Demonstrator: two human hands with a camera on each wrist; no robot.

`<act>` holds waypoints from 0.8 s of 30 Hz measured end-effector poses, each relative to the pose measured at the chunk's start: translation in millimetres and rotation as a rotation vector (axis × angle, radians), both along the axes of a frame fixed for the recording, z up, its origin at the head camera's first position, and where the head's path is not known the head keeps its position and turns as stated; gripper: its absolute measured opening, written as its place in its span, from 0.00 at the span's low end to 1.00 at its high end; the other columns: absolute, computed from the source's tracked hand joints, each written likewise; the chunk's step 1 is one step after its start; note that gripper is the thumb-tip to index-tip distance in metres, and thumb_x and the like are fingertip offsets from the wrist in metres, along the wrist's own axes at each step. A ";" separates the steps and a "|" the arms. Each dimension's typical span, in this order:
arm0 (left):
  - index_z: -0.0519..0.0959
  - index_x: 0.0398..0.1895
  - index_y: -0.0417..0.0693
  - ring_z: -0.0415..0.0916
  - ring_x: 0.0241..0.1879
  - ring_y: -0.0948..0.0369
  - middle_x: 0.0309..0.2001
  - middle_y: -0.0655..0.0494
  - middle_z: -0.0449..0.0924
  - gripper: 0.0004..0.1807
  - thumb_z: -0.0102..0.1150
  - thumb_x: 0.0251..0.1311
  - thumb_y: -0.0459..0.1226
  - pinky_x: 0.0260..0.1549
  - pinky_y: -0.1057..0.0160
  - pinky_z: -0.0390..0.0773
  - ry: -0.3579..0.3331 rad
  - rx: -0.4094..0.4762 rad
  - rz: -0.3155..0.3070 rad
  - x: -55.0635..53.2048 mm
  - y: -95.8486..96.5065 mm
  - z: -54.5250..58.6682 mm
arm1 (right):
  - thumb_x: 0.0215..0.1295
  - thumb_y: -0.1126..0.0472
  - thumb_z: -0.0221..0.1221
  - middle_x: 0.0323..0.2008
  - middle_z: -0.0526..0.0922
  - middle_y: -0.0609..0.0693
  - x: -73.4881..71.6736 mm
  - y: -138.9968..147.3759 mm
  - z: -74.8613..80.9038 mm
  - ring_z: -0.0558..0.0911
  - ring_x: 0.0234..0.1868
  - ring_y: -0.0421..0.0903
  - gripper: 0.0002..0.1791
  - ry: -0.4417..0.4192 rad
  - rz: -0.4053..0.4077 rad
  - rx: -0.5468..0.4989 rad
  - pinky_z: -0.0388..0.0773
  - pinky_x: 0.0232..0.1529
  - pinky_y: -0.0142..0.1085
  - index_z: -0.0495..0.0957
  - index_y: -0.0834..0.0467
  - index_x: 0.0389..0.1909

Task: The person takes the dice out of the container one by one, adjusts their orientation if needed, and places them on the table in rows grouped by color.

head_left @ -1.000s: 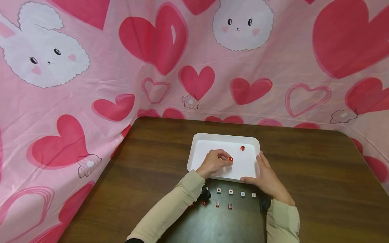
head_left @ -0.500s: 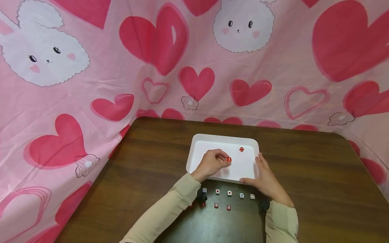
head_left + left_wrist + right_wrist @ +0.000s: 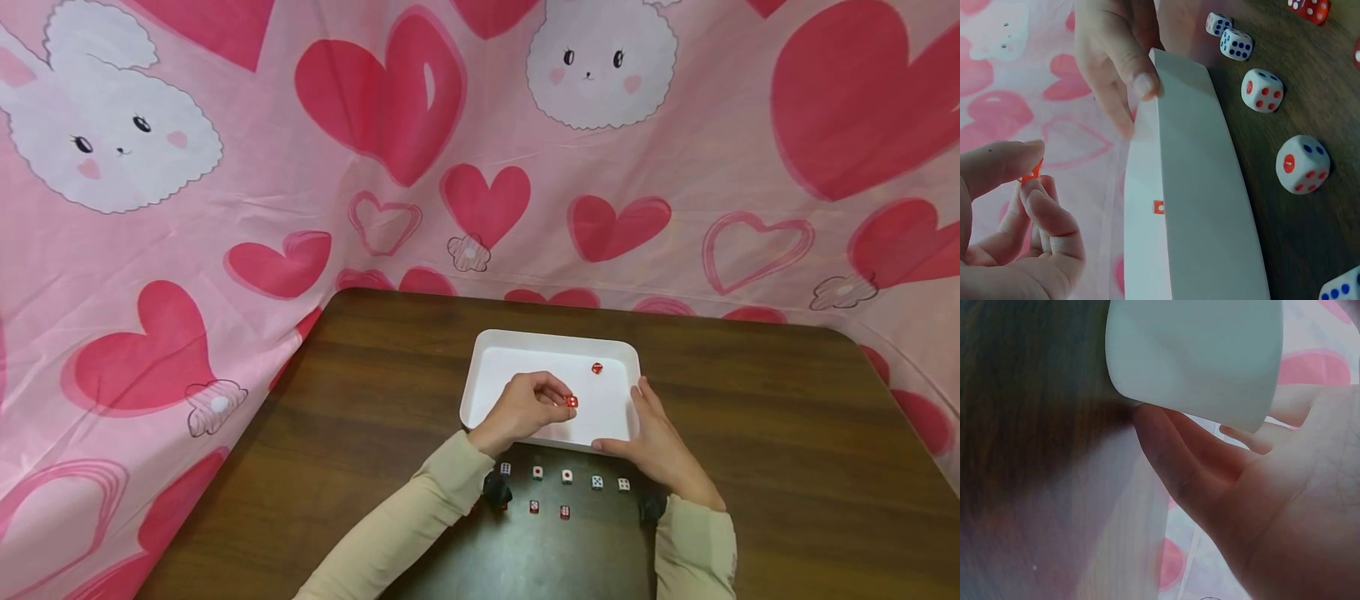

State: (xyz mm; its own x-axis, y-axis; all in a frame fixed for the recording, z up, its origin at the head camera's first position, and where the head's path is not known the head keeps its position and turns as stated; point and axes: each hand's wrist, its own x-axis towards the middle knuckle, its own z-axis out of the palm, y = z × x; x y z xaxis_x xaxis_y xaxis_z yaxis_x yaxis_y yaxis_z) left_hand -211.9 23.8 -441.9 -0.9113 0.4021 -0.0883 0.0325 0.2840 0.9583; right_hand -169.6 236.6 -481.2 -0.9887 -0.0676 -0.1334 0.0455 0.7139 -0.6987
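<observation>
Above the white tray (image 3: pixel 555 338), my left hand (image 3: pixel 522 406) pinches a translucent red die (image 3: pixel 572 402) between thumb and fingertips. The left wrist view shows the same red die (image 3: pixel 1032 170) held up off the tray floor. Inside the tray, toward its back right, lies a second red die (image 3: pixel 597 368). My right hand (image 3: pixel 663 442) holds the tray's front right corner, thumb at the front rim and fingers along the right side. In the right wrist view, fingers (image 3: pixel 1172 450) wrap about the tray's corner (image 3: pixel 1197 362).
In front of the tray, a row of several white dice (image 3: pixel 567 477) stands on the dark wooden table (image 3: pixel 787 467). Nearer is a row of red dice (image 3: pixel 534 507), partly hidden by the left wrist's black camera (image 3: pixel 497 490). A pink heart-patterned cloth (image 3: pixel 405 275) surrounds the table.
My left hand's fingers have shifted slightly, and the pinched die has moved a little right and nearer, showing a different face. The right hand and the tray stay about where they were.
</observation>
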 end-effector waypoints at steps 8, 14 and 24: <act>0.82 0.32 0.40 0.75 0.23 0.67 0.26 0.55 0.81 0.09 0.72 0.47 0.30 0.25 0.73 0.73 -0.017 0.022 -0.022 4.5 -1.4 2.0 | 0.48 0.43 0.72 0.74 0.38 0.71 -0.8 -0.3 0.3 0.49 0.72 0.72 0.66 -0.028 -0.008 -0.004 0.53 0.66 0.66 0.41 0.70 0.74; 0.82 0.32 0.40 0.74 0.22 0.67 0.26 0.54 0.82 0.09 0.72 0.47 0.30 0.24 0.74 0.72 -0.004 0.020 -0.020 6.6 -1.4 1.6 | 0.48 0.44 0.72 0.74 0.38 0.70 -0.9 0.2 -0.2 0.49 0.72 0.72 0.65 -0.022 -0.009 -0.013 0.54 0.65 0.67 0.40 0.69 0.74; 0.83 0.32 0.40 0.74 0.22 0.67 0.26 0.54 0.81 0.07 0.71 0.48 0.30 0.24 0.74 0.72 0.002 0.013 -0.015 9.4 -2.1 4.9 | 0.48 0.43 0.71 0.74 0.38 0.70 -0.6 0.6 1.6 0.50 0.71 0.72 0.64 -0.017 -0.006 -0.003 0.55 0.65 0.67 0.42 0.67 0.75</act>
